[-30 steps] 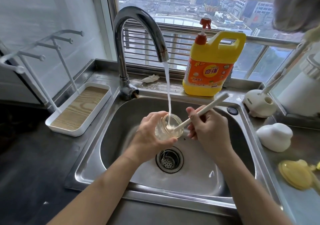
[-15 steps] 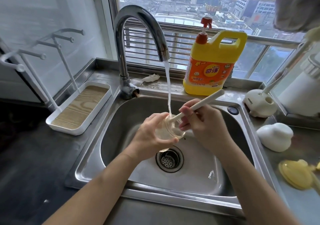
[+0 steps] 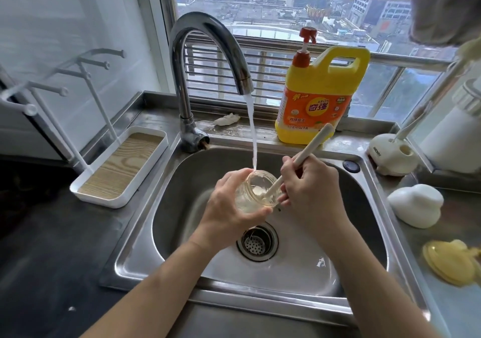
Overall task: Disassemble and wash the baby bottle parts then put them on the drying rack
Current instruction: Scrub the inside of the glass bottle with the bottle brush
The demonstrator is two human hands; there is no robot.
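A: Where's the rack (image 3: 101, 199)?
B: Left, just beside the sink (image 3: 179, 207) rim
A: And the bottle (image 3: 253, 194)?
B: Mid-basin under the stream (image 3: 251, 129) (above the drain (image 3: 256, 244)), left hand (image 3: 229, 215) curled round it; right hand (image 3: 312, 194) grips the brush (image 3: 302, 155), tip inside, sink walls well apart from both

Yellow jug, steel sink, pale bottle pieces.
The detergent jug (image 3: 322, 77) is bright yellow with an orange label (image 3: 313, 109) and a red pump (image 3: 305, 43). The sink (image 3: 182, 207) and faucet (image 3: 205, 27) are silvery steel. The drying rack (image 3: 104, 202) is white, its tray lined with pale wood grain. The baby bottle (image 3: 256, 191) is clear with a faint amber tint. The brush handle (image 3: 307, 147) is cream, the dome-shaped cap (image 3: 416, 204) white, the bottle part (image 3: 447, 262) translucent yellow, and the countertop (image 3: 46, 246) dark grey.
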